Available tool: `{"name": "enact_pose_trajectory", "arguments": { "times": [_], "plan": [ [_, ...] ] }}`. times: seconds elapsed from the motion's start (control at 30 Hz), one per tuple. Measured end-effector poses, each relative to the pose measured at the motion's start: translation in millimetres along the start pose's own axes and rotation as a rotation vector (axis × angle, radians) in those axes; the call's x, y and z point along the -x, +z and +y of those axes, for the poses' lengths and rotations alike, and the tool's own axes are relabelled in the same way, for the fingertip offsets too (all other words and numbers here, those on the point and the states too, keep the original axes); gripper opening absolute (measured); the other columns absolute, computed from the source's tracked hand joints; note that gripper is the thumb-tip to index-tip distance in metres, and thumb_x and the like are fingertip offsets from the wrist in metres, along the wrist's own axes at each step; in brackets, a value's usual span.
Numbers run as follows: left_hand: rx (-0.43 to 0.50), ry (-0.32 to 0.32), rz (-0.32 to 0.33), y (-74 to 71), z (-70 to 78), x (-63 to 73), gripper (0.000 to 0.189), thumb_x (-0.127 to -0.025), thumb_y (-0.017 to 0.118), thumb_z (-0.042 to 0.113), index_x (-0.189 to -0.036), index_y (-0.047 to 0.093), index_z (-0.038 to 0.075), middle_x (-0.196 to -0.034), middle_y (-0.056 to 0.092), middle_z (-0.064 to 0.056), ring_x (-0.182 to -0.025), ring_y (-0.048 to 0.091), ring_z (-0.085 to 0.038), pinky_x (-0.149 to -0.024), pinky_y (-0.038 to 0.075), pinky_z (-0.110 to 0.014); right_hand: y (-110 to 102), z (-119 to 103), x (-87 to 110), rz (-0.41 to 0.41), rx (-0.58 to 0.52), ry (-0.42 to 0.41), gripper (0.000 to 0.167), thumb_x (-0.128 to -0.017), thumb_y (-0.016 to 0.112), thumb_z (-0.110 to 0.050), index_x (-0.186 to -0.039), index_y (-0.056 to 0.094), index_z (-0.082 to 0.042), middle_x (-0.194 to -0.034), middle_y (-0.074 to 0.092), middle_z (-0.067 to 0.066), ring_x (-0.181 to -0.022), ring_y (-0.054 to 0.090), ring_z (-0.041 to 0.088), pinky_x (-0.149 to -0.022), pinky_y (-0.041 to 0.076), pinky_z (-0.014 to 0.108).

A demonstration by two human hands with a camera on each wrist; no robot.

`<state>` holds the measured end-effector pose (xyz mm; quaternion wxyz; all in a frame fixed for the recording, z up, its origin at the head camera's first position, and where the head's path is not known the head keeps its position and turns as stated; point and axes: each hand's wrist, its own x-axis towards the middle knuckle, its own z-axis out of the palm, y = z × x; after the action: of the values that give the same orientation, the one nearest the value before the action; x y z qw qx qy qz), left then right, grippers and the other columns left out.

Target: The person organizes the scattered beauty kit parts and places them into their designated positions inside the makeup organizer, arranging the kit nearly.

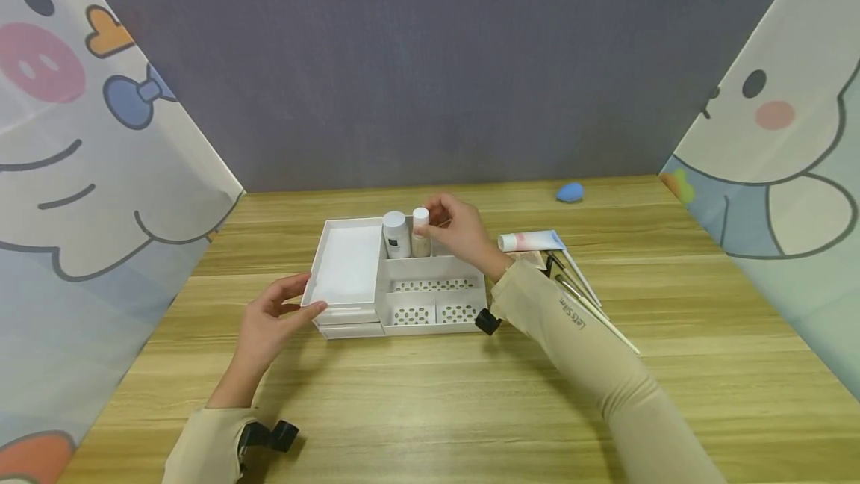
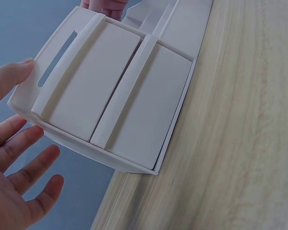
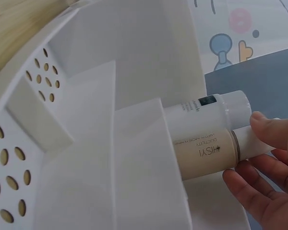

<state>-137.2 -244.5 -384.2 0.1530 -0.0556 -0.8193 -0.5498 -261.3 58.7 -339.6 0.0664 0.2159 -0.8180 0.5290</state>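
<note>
In the head view a white desktop organizer point(image 1: 346, 264) stands on the table, with drawers at its left and compartments at its right. My left hand point(image 1: 269, 320) rests at its front left corner; the left wrist view shows thumb and fingertips touching two sides, fingers spread and fairly straight. My right hand point(image 1: 460, 228) pinches the white cap of a beige foundation bottle point(image 3: 206, 152) between thumb and fingers. That bottle stands upright, its lower part inside the rear compartment. Touching or close beside it is a white cosmetic bottle point(image 1: 396, 236) with a dark label.
Right of the organizer lie a white and pink squeeze tube point(image 1: 531, 241), several makeup brushes point(image 1: 598, 310) and a flat pinkish item partly hidden by the right arm. A blue makeup sponge point(image 1: 569, 193) sits near the table's back edge. A grey panel point(image 1: 437, 73) stands behind.
</note>
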Motion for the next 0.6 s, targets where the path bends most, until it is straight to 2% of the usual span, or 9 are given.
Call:
{"name": "enact_pose_trajectory", "arguments": {
  "times": [0.23,0.53,0.6],
  "plan": [
    [0.014,0.002,0.006,0.3,-0.6,-1.4,0.044,-0.082,0.081,0.002,-0.123,0.065,-0.003,-0.113,0.067,0.016,-0.102,0.061,0.003,-0.079,0.051,-0.016,0.3,5.9,1.9,-0.047,0.051,0.025,0.031,-0.084,0.081,-0.011,-0.107,0.062,-0.002,-0.095,0.068,0.009,-0.087,0.063,0.022,-0.078,0.054,0.032],
    [0.023,0.002,0.002,0.7,-0.8,-0.6,0.044,-0.082,0.081,0.001,-0.123,0.065,-0.003,-0.115,0.068,0.013,-0.102,0.062,0.002,-0.078,0.052,-0.017,2.0,10.3,3.1,-0.083,0.046,0.06,0.032,-0.085,0.081,-0.011,-0.109,0.062,-0.002,-0.095,0.067,0.008,-0.086,0.062,0.021,-0.077,0.053,0.031],
    [0.023,0.004,0.003,0.8,-0.6,-0.7,0.044,-0.082,0.081,0.001,-0.123,0.065,-0.003,-0.116,0.069,0.009,-0.102,0.062,0.002,-0.078,0.052,-0.017,2.4,11.6,3.2,-0.085,0.049,0.058,0.03,-0.084,0.081,-0.01,-0.107,0.062,-0.003,-0.093,0.066,0.007,-0.084,0.062,0.02,-0.076,0.053,0.03]
  ]
}}
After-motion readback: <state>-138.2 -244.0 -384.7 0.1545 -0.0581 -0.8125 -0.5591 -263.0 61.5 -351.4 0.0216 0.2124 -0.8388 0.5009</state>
